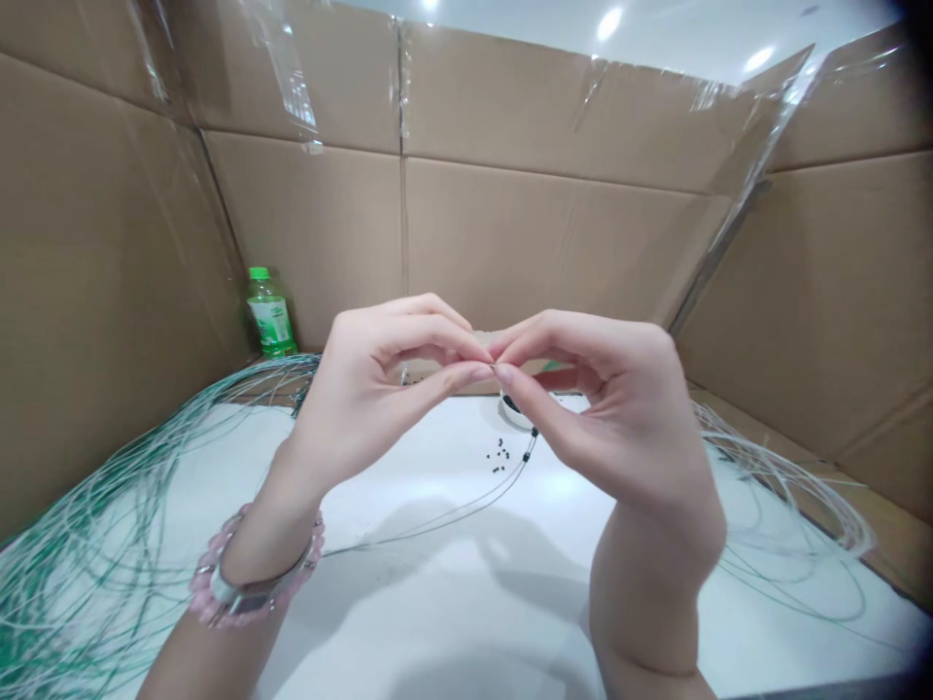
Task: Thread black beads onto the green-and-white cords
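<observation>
On the left side of the frame, a big heap of green and white strings point(44, 593) lies near the wrist. In the middle, the left hand point(357, 389) and right hand point(619, 399) meet, both pinching at one tiny thing point(494, 366), too small to name or see which way it points. Neither hand is nearer. Under them, black bits point(500, 454) and a thin cord point(437, 526) sit on the white table point(437, 622). Cardboard point(539, 233) stands behind, well apart from the hands.
</observation>
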A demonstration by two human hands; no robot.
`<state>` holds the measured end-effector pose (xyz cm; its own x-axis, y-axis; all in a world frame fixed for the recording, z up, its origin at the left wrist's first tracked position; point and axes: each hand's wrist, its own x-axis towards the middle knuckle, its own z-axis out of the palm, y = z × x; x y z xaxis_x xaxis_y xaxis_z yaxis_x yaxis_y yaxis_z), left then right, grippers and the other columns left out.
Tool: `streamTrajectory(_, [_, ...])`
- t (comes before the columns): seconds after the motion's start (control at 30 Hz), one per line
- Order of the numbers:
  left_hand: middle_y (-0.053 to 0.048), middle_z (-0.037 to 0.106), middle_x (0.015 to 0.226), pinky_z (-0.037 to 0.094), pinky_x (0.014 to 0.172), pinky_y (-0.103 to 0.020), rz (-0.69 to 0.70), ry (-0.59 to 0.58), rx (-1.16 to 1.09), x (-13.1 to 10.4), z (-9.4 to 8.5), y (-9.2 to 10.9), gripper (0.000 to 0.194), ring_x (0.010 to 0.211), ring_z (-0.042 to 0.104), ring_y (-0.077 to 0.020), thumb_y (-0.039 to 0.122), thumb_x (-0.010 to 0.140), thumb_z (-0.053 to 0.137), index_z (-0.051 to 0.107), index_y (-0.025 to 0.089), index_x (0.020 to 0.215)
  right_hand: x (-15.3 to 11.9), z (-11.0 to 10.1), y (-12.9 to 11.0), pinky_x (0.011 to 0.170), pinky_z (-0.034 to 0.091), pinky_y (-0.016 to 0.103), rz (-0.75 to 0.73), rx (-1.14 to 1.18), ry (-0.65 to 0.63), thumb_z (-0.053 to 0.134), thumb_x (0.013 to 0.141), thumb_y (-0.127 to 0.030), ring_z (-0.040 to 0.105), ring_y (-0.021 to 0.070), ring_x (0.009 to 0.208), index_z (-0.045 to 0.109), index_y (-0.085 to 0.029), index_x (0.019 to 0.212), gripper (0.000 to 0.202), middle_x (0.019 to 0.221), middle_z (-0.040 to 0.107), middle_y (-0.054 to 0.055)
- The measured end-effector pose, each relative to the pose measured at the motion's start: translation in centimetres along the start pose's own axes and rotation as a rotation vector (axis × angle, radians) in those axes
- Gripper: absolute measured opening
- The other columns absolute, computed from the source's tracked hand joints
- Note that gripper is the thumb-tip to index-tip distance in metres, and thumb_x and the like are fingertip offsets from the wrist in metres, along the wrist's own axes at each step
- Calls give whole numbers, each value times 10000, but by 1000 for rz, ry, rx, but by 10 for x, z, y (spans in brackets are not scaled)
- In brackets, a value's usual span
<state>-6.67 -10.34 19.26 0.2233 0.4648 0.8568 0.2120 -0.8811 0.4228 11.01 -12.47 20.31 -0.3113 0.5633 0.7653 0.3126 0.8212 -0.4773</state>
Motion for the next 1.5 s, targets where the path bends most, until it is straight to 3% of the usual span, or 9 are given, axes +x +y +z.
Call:
streamTrajectory(0.1, [-21, 681, 770, 482, 516, -190, -32, 35, -92, -1, 1, -3, 62, 638, 596, -106, 207, 765, 714, 754, 253, 774, 0, 2, 1, 589, 607, 206, -17, 24, 81, 617, 806, -108, 679, 121, 714, 643, -231, 752, 137, 781, 704, -31])
streamTrajectory(0.27, [-17, 688, 771, 500, 531, -186, -58, 65, -163, -1, 5, -4, 69, 652, 611, -104, 190, 774, 706, 748, 244, 759, 0, 3, 2, 594, 604, 223, -36, -7, 110, 651, 813, -137, 695, 133, 695, 655, -233, 737, 123, 748, 713, -33])
streamTrajectory(0.6, [9, 699, 753, 551, 605, -192, -22, 220, -86, -4, 15, 4, 72, 666, 643, -100, 176, 798, 682, 726, 233, 793, 4, 4, -6, 587, 602, 220, -4, 15, 189, 656, 793, -119, 687, 122, 650, 634, -229, 693, 151, 685, 690, -47])
streamTrajectory(0.8, [8, 698, 744, 547, 599, -181, -27, 228, -82, -4, 17, 3, 50, 649, 645, -94, 187, 799, 680, 717, 215, 783, 1, 7, -2, 511, 562, 175, -16, -51, 207, 646, 778, -104, 642, 92, 586, 630, -232, 690, 156, 645, 650, -61])
streamTrajectory(1.5, [9, 695, 743, 531, 601, -199, 27, 198, 18, -5, 17, 1, 64, 649, 623, -100, 176, 789, 676, 724, 217, 800, -1, 5, 0, 534, 570, 179, -41, -149, 207, 645, 781, -135, 630, 99, 584, 630, -236, 689, 137, 633, 639, -55])
